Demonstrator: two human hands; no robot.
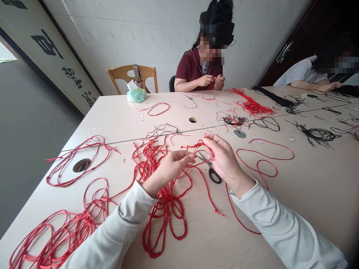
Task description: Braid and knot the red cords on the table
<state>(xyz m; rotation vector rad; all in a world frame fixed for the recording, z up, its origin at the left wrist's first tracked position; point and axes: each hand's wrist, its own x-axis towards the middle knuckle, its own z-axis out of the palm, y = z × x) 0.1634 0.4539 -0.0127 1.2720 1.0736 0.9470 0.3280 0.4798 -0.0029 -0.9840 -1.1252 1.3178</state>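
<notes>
Both my hands are raised over the middle of the table, each pinching red braided cord (193, 145). My left hand (179, 160) has thumb and forefinger pressed together on a strand. My right hand (221, 153), a little higher, grips the cord near a knotted end, with a loop hanging between the two. Beneath my left forearm lies a tangled bundle of red braided cord (165, 220), one tail trailing to the right. Scissors with black handles (215, 176) rest under my right hand, their blades partly covered by cord.
Coiled red cord (70, 228) lies at the near left, another red coil (81, 179) by a table hole. Black cords (319, 134) and a red bundle (255, 104) lie at the right. A person in maroon (189, 71) sits opposite; another in white (300, 73) sits farther right.
</notes>
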